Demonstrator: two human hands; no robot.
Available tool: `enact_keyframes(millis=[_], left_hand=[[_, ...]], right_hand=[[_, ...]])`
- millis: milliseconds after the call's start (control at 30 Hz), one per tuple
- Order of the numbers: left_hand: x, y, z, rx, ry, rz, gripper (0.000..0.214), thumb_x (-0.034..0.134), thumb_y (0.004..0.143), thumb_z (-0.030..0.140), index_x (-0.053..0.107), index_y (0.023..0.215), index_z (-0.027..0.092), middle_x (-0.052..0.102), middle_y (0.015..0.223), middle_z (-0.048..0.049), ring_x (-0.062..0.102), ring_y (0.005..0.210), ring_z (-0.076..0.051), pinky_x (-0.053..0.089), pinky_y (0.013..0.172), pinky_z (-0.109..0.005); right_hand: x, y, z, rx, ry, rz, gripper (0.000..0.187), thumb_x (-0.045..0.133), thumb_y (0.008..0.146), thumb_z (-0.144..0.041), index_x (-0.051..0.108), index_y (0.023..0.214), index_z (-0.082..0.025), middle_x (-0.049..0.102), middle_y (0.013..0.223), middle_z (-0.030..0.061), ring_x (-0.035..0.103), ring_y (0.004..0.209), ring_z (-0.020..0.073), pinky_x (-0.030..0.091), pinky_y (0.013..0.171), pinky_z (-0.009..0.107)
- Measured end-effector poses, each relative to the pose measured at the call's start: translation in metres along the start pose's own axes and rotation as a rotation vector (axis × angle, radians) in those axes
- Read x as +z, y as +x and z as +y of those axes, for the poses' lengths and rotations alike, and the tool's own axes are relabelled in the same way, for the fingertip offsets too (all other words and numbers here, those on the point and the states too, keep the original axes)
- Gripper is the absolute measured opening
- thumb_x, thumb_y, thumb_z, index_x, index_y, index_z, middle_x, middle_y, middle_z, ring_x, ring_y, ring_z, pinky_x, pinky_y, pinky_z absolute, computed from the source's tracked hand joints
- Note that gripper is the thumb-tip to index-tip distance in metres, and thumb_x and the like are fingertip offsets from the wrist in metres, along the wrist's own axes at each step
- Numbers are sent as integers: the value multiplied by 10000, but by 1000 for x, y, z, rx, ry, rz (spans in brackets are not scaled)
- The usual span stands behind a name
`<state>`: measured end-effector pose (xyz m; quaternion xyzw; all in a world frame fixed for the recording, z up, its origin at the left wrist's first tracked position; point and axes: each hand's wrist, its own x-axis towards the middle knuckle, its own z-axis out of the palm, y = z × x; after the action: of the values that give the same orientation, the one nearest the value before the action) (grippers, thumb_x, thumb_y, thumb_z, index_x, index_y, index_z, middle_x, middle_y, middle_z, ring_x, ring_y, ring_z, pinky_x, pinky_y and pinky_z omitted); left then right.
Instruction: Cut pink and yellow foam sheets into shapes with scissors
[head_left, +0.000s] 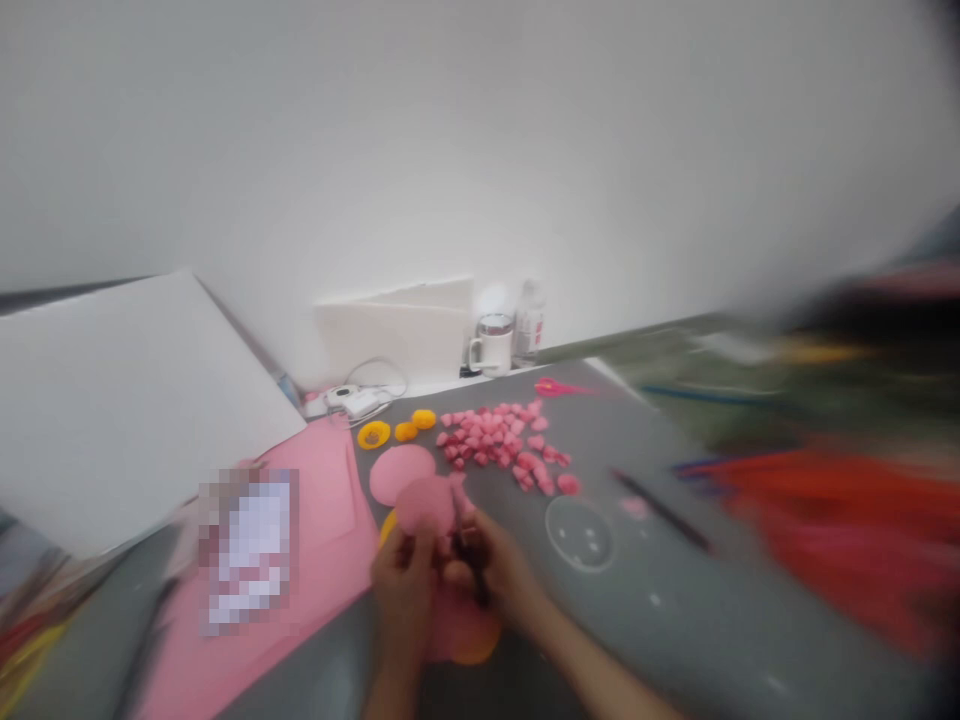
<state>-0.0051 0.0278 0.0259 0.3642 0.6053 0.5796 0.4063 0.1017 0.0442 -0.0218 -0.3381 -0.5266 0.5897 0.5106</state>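
Nearest, pink and yellow pieces lie below the two hands, partly hidden by them. The left hand pinches the lower edge of a round pink disc between its fingers, holding it up in front of the body above the bench. The right hand has its fingers curled around dark-handled scissors, whose blades point away from the body at the disc's right edge; blur hides whether the blades are apart.

To the left, large pink sheets spread over the bench, with a pixelated white item on top. To the right lie a clear round piece and a dark, slender stick, with blurred red material farther right.

Just beyond the held disc lies another pink disc. Behind it sit small yellow pieces, and to their right a scattered heap of small pink pieces. Pink scissors lie past the heap.

At the back are a white device with a cable, a white mug and, just beside it, a bottle. Pale boards lean against the white wall; a large white panel stands tilted at left.
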Motion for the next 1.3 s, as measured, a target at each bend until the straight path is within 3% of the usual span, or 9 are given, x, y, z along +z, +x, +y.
enact_keyframes(millis=[333, 667, 900, 1300], left_hand=[[-4, 7, -5, -13, 22, -105, 325, 638, 680, 442, 510, 594, 157, 459, 454, 55, 370, 383, -66, 286, 383, -192], [-6, 7, -8, -5, -29, -51, 363, 602, 728, 469, 471, 577, 165, 463, 454, 56, 399, 402, -65, 305, 395, -175], [-5, 4, 0, -22, -76, -8, 344, 613, 725, 443, 479, 581, 161, 466, 456, 56, 396, 400, -60, 312, 392, -178], [-4, 8, -6, -37, -167, 10, 317, 658, 671, 402, 487, 563, 157, 447, 470, 58, 405, 437, -67, 316, 418, -183]], right_hand=[[-14, 7, -15, -40, 112, -21, 611, 785, 514, -536, 533, 965, -209, 501, 671, -28, 443, 589, 124, 369, 535, 226], [-16, 5, -25, 6, 26, -59, 484, 790, 546, -463, 503, 831, -196, 491, 614, -48, 417, 519, 93, 314, 463, 197], [-17, 4, -17, 27, 4, -70, 467, 815, 525, -372, 521, 837, -187, 491, 578, -62, 409, 489, 81, 295, 437, 186], [-14, 1, 3, 9, -86, -68, 346, 787, 570, -333, 566, 797, -198, 495, 536, -67, 408, 474, 88, 311, 450, 197]])
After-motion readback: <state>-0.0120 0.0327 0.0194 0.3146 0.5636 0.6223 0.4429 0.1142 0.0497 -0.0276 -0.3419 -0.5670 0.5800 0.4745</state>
